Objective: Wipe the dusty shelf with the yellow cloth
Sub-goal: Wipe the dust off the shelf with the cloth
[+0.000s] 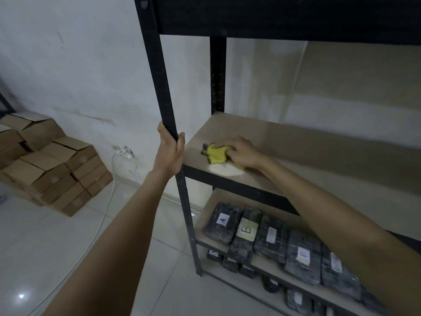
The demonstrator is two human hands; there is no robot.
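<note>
Two bare forearms reach in: the left hand (169, 151) grips the black front post (159, 87), while the right hand (242, 152) clutches the bunched yellow cloth (216, 153) on the dusty shelf (296, 151) near its front left corner, long axis running left-right, dark-edged end pointing toward the post.

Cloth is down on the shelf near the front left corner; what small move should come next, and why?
Probably sweep the right hand and cloth rightward along the shelf. A pale dusty patch lies just in front of the cloth, and the board stretches on to the right, while the left hand grips the post to steady the rack.
</note>
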